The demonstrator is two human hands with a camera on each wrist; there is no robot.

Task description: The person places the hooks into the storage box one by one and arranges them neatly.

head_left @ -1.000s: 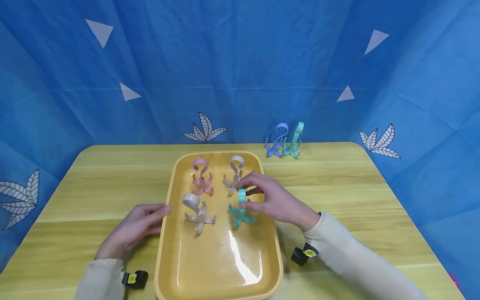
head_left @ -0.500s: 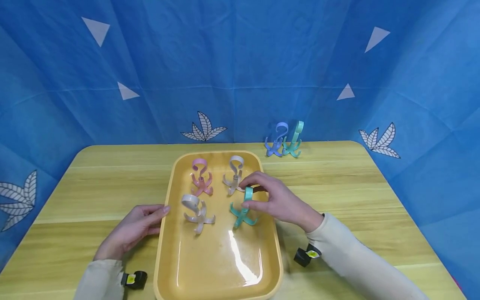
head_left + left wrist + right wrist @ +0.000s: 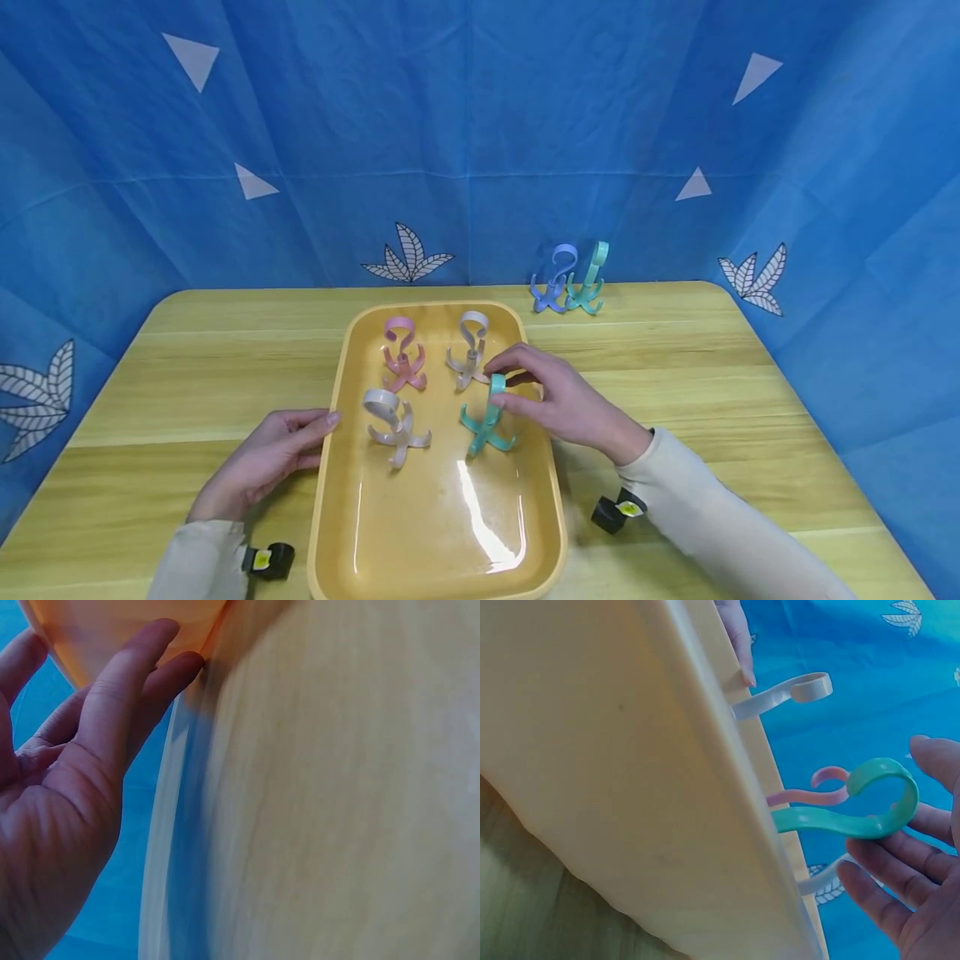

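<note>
A yellow tray [image 3: 442,533] holds several four-armed swivel hooks. My right hand [image 3: 551,396] is at the green swivel hook [image 3: 487,429] on the tray's right side. In the right wrist view its fingers touch or nearly touch the hook's curved top [image 3: 900,817], and the thumb [image 3: 934,757] stands apart. This hook stands upright in the tray. My left hand [image 3: 273,454] holds the tray's left rim, thumb on the edge and fingers against the outer wall [image 3: 112,645]. A pink hook [image 3: 405,367] and two whitish hooks, one rear [image 3: 468,367] and one front [image 3: 397,433], stand nearby.
Behind the tray to the right, a blue swivel hook [image 3: 551,292] and another green one [image 3: 588,287] stand near the back edge of the wooden table [image 3: 675,358]. A blue patterned cloth [image 3: 465,125] hangs behind and beside the table.
My right hand has shifted slightly right, and the top of the green hook has swung right with it. My left hand stays at the tray's rim.
</note>
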